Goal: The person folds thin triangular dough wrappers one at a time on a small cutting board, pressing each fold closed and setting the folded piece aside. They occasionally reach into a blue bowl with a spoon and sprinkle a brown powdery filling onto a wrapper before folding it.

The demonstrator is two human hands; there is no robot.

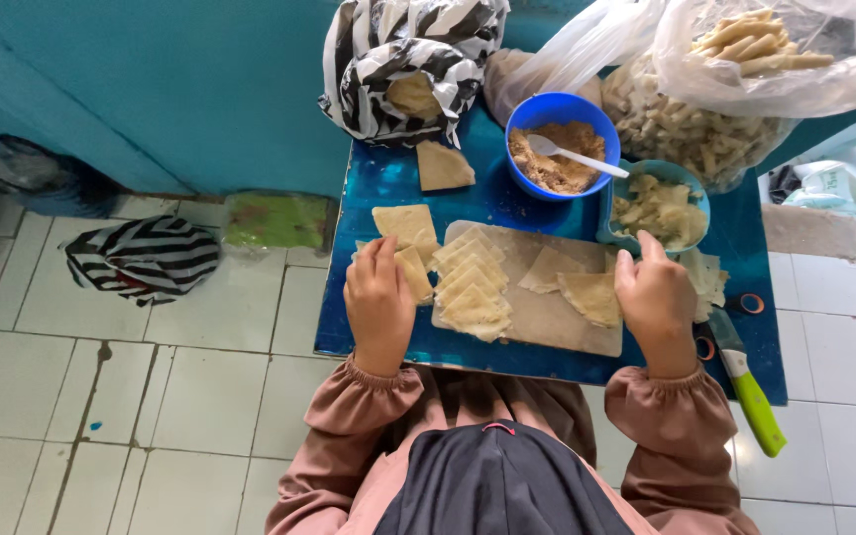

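Dusty-pink gathered sleeves [369, 396] and dark head covering, nearest the camera. Left hand [378, 297]: fingers curled, pinching a pale square pastry wrapper [413, 272] at the left edge of the pale rectangular board [547, 317]. Right hand [658, 302]: loosely closed, fingertips resting on a folded triangular wrapper [591, 295] on the board. Between the hands: overlapping row of square wrappers [470, 282]. Beyond: round blue plastic bowl of brown crumbly filling [559, 149] with white spoon [577, 157]; teal bowl of pale chopped filling [658, 208]. Right edge of glossy blue tabletop [388, 178]: green-handled knife [750, 386]. Far side: clear bags of fried rolls [735, 89]; black-and-white striped bag [403, 64].
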